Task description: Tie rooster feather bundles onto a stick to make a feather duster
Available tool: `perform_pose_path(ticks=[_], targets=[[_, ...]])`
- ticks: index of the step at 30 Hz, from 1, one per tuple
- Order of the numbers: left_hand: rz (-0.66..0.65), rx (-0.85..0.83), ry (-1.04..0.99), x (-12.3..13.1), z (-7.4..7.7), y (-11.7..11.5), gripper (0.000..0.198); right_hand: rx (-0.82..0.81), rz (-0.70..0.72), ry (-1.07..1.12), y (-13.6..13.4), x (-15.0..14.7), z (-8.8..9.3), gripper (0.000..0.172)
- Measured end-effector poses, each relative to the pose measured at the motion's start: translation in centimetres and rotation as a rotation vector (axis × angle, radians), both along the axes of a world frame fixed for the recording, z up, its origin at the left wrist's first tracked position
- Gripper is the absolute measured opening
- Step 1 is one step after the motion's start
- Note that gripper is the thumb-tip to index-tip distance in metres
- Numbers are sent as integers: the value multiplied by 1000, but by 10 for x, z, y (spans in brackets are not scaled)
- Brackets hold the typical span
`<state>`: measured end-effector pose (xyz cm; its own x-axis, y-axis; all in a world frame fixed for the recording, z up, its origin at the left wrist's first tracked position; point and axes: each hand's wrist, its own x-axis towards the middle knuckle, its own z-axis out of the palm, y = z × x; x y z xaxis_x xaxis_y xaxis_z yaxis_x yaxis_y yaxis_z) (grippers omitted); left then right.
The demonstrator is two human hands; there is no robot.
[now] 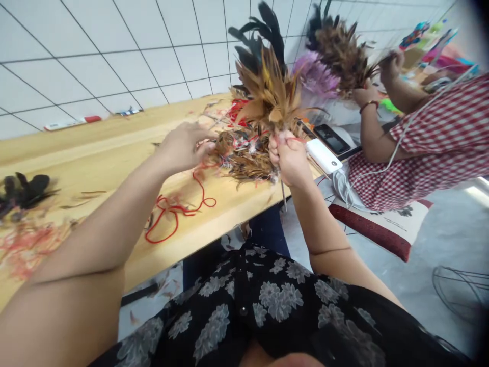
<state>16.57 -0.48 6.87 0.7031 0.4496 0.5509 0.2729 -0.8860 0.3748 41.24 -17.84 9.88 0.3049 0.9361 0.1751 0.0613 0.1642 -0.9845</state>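
Observation:
My right hand [288,155] is wrapped round the thin stick [283,196] of a feather duster [269,99], held upright. Its lower feathers are golden brown, and long black-green plumes stand at the top. Red yarn shows beside the fist. My left hand [187,148] is at the left edge of a pile of brown feathers [248,165], thumb and fingers curled together at a small tuft [223,145]. White quill ends and red thread show among the pile. A loose red yarn [178,209] lies in loops on the wooden table [126,145] below my left hand.
Black feathers [26,191] and pale red fibres [30,247] lie at the left. A white power bank [324,156] and a dark phone [330,138] rest on the right. Another person's hands [367,97] hold a second feather duster [340,51]. A tiled wall [114,56] stands behind.

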Motion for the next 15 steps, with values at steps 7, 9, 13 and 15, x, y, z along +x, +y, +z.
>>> perform_pose_path(ticks=[7,9,13,15], targets=[[-275,-251,-222,69,25,-50,69,-102,265,187,-3,-27,20,34],[-301,-350,-249,78,21,-59,69,-126,357,235,-6,-31,24,30],[-184,-401,-329,78,10,-74,53,-122,368,239,-3,-30,21,27],[-90,-334,-352,72,7,-81,47,-90,279,138,5,-27,12,27]])
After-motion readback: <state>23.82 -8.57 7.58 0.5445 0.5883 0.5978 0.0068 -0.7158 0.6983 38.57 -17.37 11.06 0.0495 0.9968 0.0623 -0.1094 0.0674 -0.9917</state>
